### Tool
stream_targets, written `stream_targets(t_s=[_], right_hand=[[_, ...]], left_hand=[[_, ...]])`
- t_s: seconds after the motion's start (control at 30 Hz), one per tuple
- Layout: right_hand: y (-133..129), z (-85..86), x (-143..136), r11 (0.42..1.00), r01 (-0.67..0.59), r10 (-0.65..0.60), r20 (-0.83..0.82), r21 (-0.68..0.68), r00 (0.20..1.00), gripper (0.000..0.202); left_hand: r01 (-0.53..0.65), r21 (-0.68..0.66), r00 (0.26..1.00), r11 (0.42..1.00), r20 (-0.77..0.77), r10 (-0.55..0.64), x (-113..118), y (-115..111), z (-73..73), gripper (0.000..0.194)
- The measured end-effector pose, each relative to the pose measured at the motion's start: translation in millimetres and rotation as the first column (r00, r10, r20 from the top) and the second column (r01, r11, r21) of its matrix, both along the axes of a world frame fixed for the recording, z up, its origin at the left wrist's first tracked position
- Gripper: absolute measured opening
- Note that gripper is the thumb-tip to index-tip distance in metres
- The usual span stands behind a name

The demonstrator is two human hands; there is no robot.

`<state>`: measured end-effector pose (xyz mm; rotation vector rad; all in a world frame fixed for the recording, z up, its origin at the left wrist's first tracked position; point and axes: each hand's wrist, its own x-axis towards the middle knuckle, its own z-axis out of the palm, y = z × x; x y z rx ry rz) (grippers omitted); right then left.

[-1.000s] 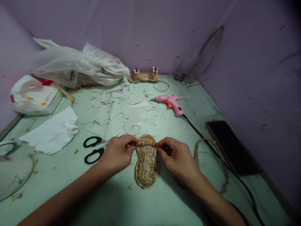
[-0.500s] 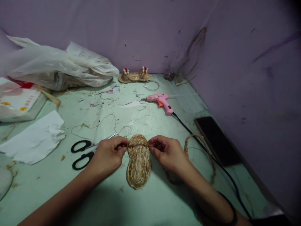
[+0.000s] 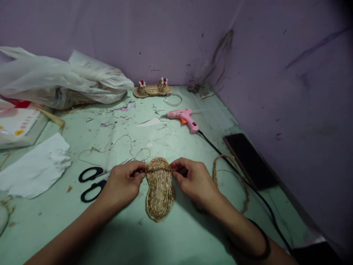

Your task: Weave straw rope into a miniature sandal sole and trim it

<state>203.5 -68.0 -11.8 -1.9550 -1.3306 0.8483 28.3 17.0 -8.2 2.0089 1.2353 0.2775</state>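
Left hand (image 3: 122,184): fingertips pinched on a braided strand (image 3: 158,169).
Right hand (image 3: 194,180): fingertips pinched on the same strand, opposite.
Woven sole (image 3: 160,193): between both sets of fingertips, strand crossing its upper part.
Scissors (image 3: 99,171): just left of the left fingers.
Glue gun (image 3: 188,117): beyond the right fingers.
Phone (image 3: 249,160): well right of them.

Just on the seven-o'clock side of the view's middle, my woven straw piece (image 3: 160,195) sits on the table (image 3: 132,235), peanut-shaped, tan flecked with brown, its long axis running twelve to six, its waist narrowed. Across its upper lobe a darker cord (image 3: 159,169) runs nine to three, pinched by my left fingers (image 3: 140,173) at ten o'clock and right fingers (image 3: 177,170) at two.
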Motion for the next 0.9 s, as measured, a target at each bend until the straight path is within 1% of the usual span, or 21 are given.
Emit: stream_targets(t_s=[0.2, 0.3, 0.4, 0.57, 0.63, 0.77, 0.9], right_hand=[[0.2, 3.5, -0.5, 1.000, -0.029, 0.029, 0.068, 0.002, 0.997, 0.018], [0.5, 3.6, -0.6, 0.999, -0.031, 0.030, 0.074, 0.008, 0.997, 0.017], [0.8, 1.7, -0.3, 0.999, -0.025, 0.024, 0.046, 0.024, 0.999, 0.018], [0.2, -1.3, 0.2, 0.999, -0.007, 0.009, -0.046, 0.046, 0.999, 0.015], [-0.5, -1.8, -0.1, 0.998, -0.015, 0.017, -0.051, 0.055, 0.999, 0.015], [-1.7, -1.5, -1.4, 0.998, -0.033, 0.033, 0.008, 0.056, 0.999, 0.017], [-1.3, 0.2, -2.1, 0.999, -0.032, 0.030, 0.058, 0.035, 0.998, 0.022]], left_hand=[[0.007, 0.004, 1.000, 1.000, -0.014, -0.007, -0.3, -0.4, 2.1, 0.019], [0.006, 0.004, 1.000, 1.000, -0.020, -0.006, 0.9, -0.3, 2.9, 0.019], [0.015, 0.013, 1.000, 1.000, -0.008, -0.015, 1.9, -0.2, 3.0, 0.019], [0.038, 0.023, 0.999, 0.999, -0.005, -0.038, 1.2, -0.8, 3.5, 0.018], [0.038, 0.021, 0.999, 0.999, -0.003, -0.038, 0.7, -1.0, 3.7, 0.018], [0.040, 0.018, 0.999, 0.999, -0.012, -0.040, 0.4, -0.9, 3.0, 0.018], [0.055, 0.058, 0.998, 0.997, -0.020, -0.054, 2.1, -0.5, 2.0, 0.019]])
